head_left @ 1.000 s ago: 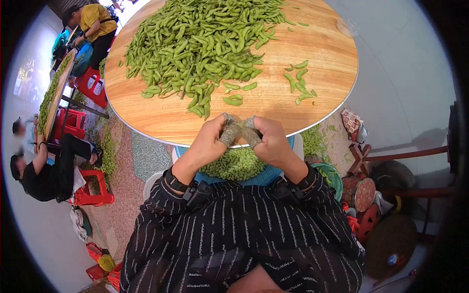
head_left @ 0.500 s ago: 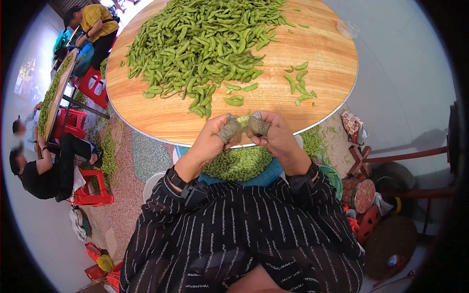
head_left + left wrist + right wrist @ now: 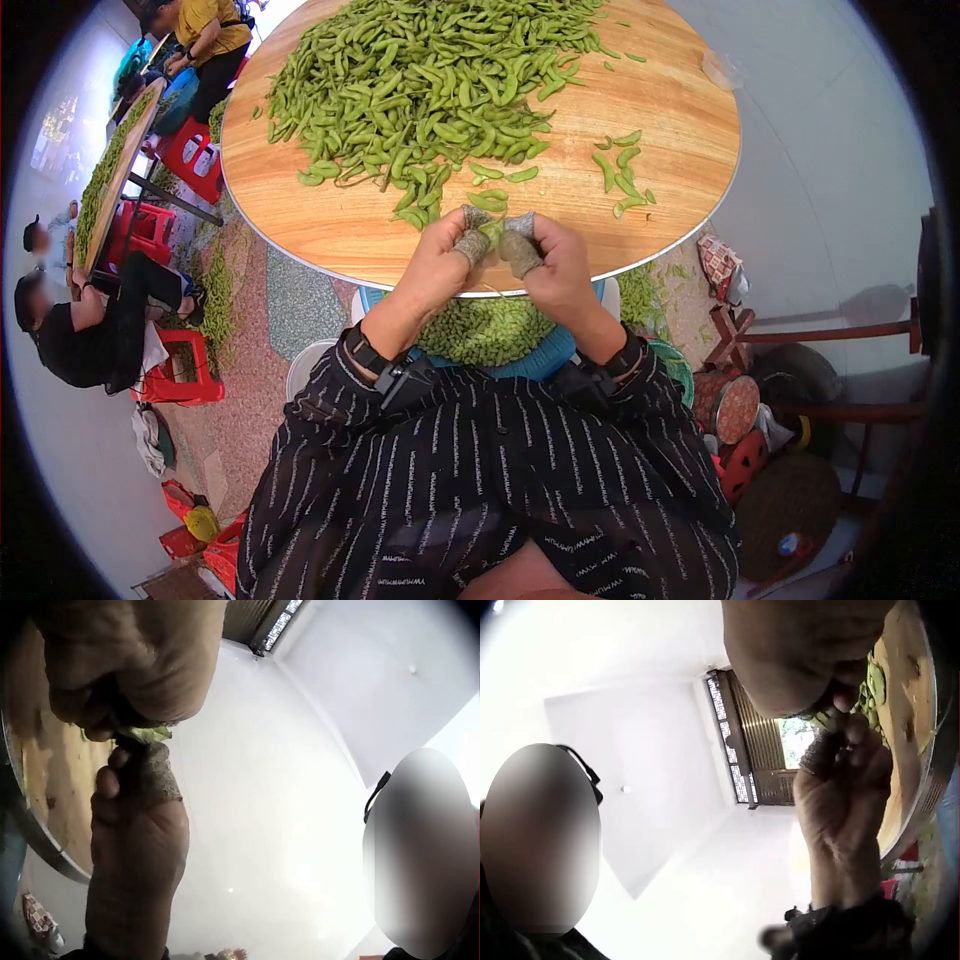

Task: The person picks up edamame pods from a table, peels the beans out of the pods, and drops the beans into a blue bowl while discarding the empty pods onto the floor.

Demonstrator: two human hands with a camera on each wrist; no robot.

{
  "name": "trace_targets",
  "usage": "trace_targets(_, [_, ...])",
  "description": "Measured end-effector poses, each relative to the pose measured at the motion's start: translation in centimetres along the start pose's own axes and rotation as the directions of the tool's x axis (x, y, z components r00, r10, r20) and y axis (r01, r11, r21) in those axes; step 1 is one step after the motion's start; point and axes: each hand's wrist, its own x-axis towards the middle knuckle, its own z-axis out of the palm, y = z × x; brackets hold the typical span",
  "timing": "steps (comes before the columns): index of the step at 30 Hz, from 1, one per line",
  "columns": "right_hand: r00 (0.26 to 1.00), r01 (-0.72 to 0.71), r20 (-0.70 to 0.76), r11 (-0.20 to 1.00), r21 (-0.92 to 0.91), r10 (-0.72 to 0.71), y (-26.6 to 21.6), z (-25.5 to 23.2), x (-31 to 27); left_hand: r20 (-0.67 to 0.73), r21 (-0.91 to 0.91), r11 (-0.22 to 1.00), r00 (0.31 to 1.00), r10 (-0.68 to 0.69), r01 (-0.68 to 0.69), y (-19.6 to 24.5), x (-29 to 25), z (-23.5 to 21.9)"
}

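Over the near edge of the round table my left hand and right hand meet, tip to tip. Between them they pinch a green soybean pod, partly hidden by the digits. Thumbs and index fingers wear rough grey-brown wrappings. The left wrist view shows the pod as a pale green bit between the two sets of fingers. Loose soybean pods lie just beyond the fingertips, at the foot of a large pod pile. Below the hands, a blue basin holds many shelled green beans.
A few pods lie apart on the right of the wooden tabletop. A green basket and a wooden rack stand right. Left are red stools, another pod-covered table and several seated or bending people.
Half a second ago the hands held a pale, split-looking pod with thumbs spread; now a green pod shows between closer fingertips. Both hands are slightly farther over the tabletop.
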Motion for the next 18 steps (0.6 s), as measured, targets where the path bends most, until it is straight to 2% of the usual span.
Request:
trace_targets(1, [0.994,-0.110,0.025,0.971,0.212,0.107,0.0,-0.2,0.0,0.011,0.023,1.000,1.000,0.014,-0.014,-0.3,0.0,-0.2])
trace_targets(5, [0.995,-0.085,0.071,0.971,0.224,0.070,0.5,-0.6,0.0,0.012,0.121,0.993,1.000,-0.008,0.007,0.1,-0.6,-0.3])
trace_targets(6, [0.994,-0.105,0.005,0.967,0.232,0.106,0.4,-0.9,0.1,0.011,0.119,0.993,1.000,-0.007,0.006,-0.3,-0.9,-0.5])
trace_targets(7, [0.988,-0.123,-0.062,0.963,0.241,0.142,0.3,-1.3,0.1,0.062,0.241,0.968,0.996,0.056,-0.069,-1.1,-1.3,-0.8])
trace_targets(8, [0.981,-0.145,-0.106,0.978,0.151,0.162,0.4,-2.5,0.4,0.122,0.356,0.923,0.986,0.111,-0.148,-1.4,-1.7,-1.1])
trace_targets(9, [0.972,-0.171,-0.151,0.983,0.064,0.179,0.6,-4.1,0.7,0.123,0.359,0.922,0.986,0.109,-0.147,-1.3,-2.0,-1.3])
trace_targets(10, [0.974,-0.173,-0.145,0.985,0.013,0.173,1.5,-5.9,1.1,0.288,0.507,0.798,0.937,0.199,-0.326,-1.0,-2.3,-1.5])
trace_targets(11, [0.976,-0.175,-0.139,0.984,-0.039,0.168,2.2,-7.5,1.2,0.460,0.597,0.627,0.854,0.244,-0.501,-0.7,-2.7,-1.4])
trace_targets(12, [0.975,-0.177,-0.144,0.984,-0.037,0.170,2.4,-8.6,1.1,0.464,0.663,0.532,0.847,0.261,-0.527,0.3,-3.1,-0.8])
trace_targets(13, [0.966,-0.142,-0.251,0.941,-0.308,0.064,2.5,-9.6,1.1,0.465,0.663,0.531,0.847,0.258,-0.527,1.1,-3.3,-0.5])
trace_targets(14, [0.946,-0.130,-0.319,0.820,-0.557,-0.066,2.4,-10.0,1.1,0.467,0.696,0.451,0.829,0.308,-0.559,1.9,-3.2,-0.4])
trace_targets(15, [0.946,-0.132,-0.317,0.821,-0.555,-0.062,2.1,-10.1,0.9,0.470,0.726,0.367,0.809,0.354,-0.582,2.2,-3.0,-0.4])
trace_targets(16, [0.956,-0.122,-0.285,0.777,-0.617,-0.076,1.7,-10.2,0.6,0.469,0.726,0.370,0.811,0.349,-0.579,2.5,-2.3,-0.7])
trace_targets(17, [0.964,-0.109,-0.252,0.730,-0.675,-0.089,1.5,-10.2,0.1,0.402,0.778,0.381,0.862,0.307,-0.499,2.9,-1.3,-1.1])
trace_targets(18, [0.963,-0.111,-0.255,0.733,-0.671,-0.087,1.5,-9.6,-0.1,0.332,0.824,0.385,0.905,0.266,-0.415,3.4,-0.1,-1.5])
